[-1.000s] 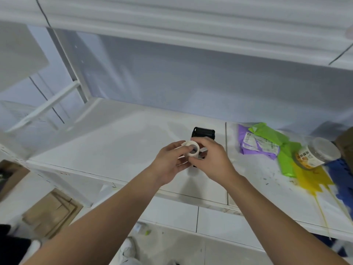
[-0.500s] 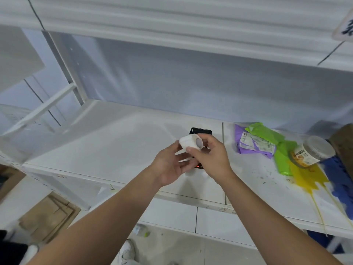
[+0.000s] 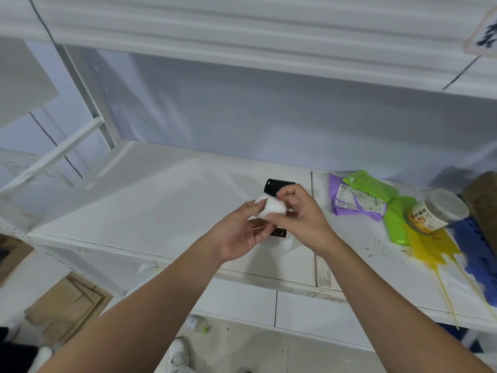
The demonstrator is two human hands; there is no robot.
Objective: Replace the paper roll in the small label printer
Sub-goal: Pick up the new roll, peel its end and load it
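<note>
Nearest, the left hand (image 3: 243, 232) cups and pinches a small white paper roll (image 3: 269, 206) from below while the right hand (image 3: 300, 217) pinches its far side, fingertips curled on top. Best to find the loose end and keep the roll wound tight. Behind and partly hidden, the small black label printer (image 3: 279, 185) lies on the white shelf (image 3: 161, 200).

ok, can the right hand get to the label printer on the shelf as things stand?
Probably not yet. The black label printer lies close beneath the right hand, with nothing between them, but that hand and the left hand both hold the white paper roll, so its fingers are occupied.
</note>
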